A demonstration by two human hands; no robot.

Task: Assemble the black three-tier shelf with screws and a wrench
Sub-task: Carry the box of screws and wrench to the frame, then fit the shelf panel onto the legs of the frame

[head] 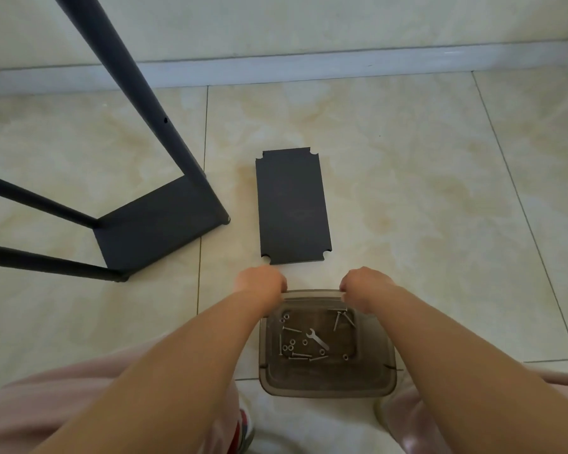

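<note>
A smoky translucent plastic bin (325, 381) stands on the floor between my knees. Inside lie a small silver wrench (317, 339), several screws (300, 355) and several nuts. My left hand (261, 283) grips the bin's far rim at its left corner, and my right hand (364, 285) grips the same rim at its right corner. Just beyond the bin a loose black shelf board (292, 204) with notched corners lies flat. To the left stands the partly built black shelf frame (158, 221), one board fixed low between its poles (138, 83).
Pale marble floor tiles run to a grey skirting board (309, 68) at the wall. My knees in pink trousers sit either side of the bin, with a shoe (245, 430) showing near the bottom. Open tile (440, 208) lies right of the loose board.
</note>
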